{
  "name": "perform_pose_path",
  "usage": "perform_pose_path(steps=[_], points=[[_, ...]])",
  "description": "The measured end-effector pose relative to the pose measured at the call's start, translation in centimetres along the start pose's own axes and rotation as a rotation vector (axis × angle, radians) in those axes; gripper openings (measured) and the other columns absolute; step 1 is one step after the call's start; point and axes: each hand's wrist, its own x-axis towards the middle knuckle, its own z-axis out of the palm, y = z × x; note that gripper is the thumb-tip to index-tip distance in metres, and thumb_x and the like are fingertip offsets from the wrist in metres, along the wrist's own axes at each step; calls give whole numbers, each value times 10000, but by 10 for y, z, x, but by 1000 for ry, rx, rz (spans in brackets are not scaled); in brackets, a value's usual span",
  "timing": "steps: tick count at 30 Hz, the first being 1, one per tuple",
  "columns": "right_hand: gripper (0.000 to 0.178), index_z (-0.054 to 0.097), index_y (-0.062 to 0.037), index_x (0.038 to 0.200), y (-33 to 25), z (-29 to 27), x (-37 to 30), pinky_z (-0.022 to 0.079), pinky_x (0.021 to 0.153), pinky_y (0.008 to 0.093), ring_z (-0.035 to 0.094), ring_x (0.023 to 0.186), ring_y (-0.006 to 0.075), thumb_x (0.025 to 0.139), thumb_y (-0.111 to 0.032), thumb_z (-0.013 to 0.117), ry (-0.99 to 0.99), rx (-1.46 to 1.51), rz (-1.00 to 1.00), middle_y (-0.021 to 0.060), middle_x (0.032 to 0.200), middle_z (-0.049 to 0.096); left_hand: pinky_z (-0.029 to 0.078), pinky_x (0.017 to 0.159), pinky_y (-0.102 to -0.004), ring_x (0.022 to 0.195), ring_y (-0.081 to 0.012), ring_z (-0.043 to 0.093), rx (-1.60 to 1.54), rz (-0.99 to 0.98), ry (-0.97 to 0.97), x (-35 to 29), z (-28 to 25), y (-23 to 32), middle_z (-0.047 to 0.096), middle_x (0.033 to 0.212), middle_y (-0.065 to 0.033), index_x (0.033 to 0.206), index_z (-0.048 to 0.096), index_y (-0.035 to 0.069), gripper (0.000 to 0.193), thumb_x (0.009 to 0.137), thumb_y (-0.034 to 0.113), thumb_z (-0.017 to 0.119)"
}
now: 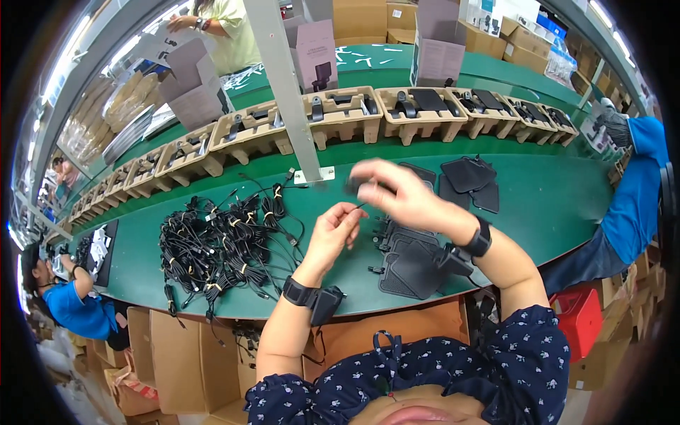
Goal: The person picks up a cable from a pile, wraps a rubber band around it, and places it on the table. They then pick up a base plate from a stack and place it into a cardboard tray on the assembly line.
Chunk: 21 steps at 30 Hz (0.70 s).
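Observation:
My left hand (334, 232) is closed in a pinch, and a short thin black cable end (361, 206) shows at its fingertips. Just above and to the right, my right hand (400, 193) curls its fingers by a small dark blurred object (351, 185), whose kind I cannot make out. Left of my hands lies a pile of black cables (227, 244), many coiled and bound with pale ties. Flat black plates (414, 268) with rounded corners are stacked under and beside my right forearm. More such plates (469, 180) lie farther right.
A row of brown moulded trays (340, 120) holding black parts runs along the far side. A metal post (285, 85) rises from the green table (538, 205). Co-workers in blue sit at left (67, 308) and right (634, 195). Open cardboard boxes (188, 361) stand below the near edge.

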Motion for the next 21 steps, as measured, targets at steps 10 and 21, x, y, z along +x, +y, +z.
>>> perform_pose_path(steps=[10, 21], points=[[384, 508, -42, 1167, 27, -17, 22, 493, 815, 372, 571, 1016, 344, 799, -51, 617, 70, -504, -55, 185, 1089, 583, 457, 634, -241, 771, -109, 540, 327, 345, 424, 8, -39, -17, 577, 888, -47, 1102, 514, 29, 271, 851, 92, 595], [352, 556, 21, 977, 175, -115, 131, 489, 709, 380, 634, 773, 297, 840, -299, 614, 322, -783, 479, 187, 839, 640, 428, 594, -258, 629, -123, 472, 797, 371, 437, 13, -67, -59, 516, 791, -48, 1042, 528, 25, 233, 816, -7, 569]])
